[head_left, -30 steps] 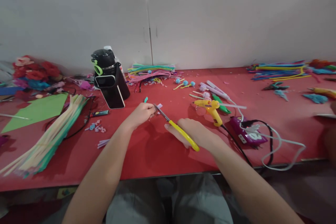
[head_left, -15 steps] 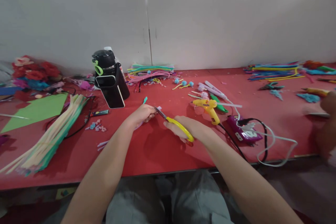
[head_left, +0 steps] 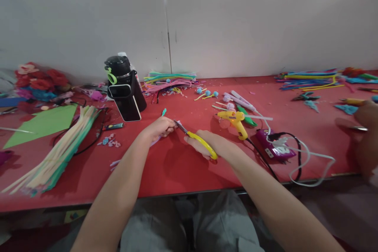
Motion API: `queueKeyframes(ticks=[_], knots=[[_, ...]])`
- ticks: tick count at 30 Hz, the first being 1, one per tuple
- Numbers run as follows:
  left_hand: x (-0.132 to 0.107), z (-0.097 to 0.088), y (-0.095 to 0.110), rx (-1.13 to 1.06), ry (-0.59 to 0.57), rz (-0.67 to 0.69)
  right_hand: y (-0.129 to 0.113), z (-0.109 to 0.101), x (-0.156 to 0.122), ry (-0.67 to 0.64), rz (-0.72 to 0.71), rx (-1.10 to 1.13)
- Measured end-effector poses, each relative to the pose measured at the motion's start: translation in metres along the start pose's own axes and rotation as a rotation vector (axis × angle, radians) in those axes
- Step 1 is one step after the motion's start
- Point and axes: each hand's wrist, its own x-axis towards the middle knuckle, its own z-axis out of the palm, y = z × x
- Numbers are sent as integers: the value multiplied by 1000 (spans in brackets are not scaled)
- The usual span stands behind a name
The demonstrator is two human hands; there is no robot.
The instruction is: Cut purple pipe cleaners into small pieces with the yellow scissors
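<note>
My left hand [head_left: 162, 127] is closed in a pinch on a pale purple pipe cleaner [head_left: 156, 141]. Part of it trails below the wrist, and a short tip shows past the fingers. In my right hand [head_left: 201, 141] is a pair of scissors with yellow handles [head_left: 205, 145]. Its blades point up and left and meet the pale tip right beside my left fingertips; whether they have cut through cannot be made out. A small teal piece [head_left: 163, 112] lies just behind my left hand. Right of my right hand rests a yellow glue gun [head_left: 235, 120] with a clear stick in it.
A purple power strip [head_left: 273, 147] with looping cables lies right. Left are a phone [head_left: 126, 103] leaning on a black bottle [head_left: 118, 67], a bundle of cream and green pipe cleaners [head_left: 56, 153] and green paper [head_left: 41, 126]. Another person's hand [head_left: 367, 120] works at the right edge.
My hands stay almost in place while the scissor blades shift slightly at the pale purple tip. At the right edge, the other person's hand has moved a little.
</note>
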Motion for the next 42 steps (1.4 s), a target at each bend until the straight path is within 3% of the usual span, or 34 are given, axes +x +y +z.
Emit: queueKeyframes(ticks=[12, 17, 20, 25, 33, 38, 42], knots=[[4, -6, -4, -28, -61, -45, 7, 7, 9, -3, 24, 76], [-3, -5, -1, 6, -16, 7, 34, -1, 21, -29, -168, 276], [-10, -2, 1, 22, 19, 53, 42, -13, 35, 67, -299, 388], [-18, 9, 6, 80, 17, 176, 28, -19, 63, 254, -477, 621], [-24, 20, 13, 206, -1, 242, 22, 15, 86, 246, -654, 853], [-22, 22, 13, 235, -99, 249, 24, 13, 81, 188, -688, 872], [-21, 23, 11, 256, -114, 218, 25, 10, 77, 160, -681, 860]])
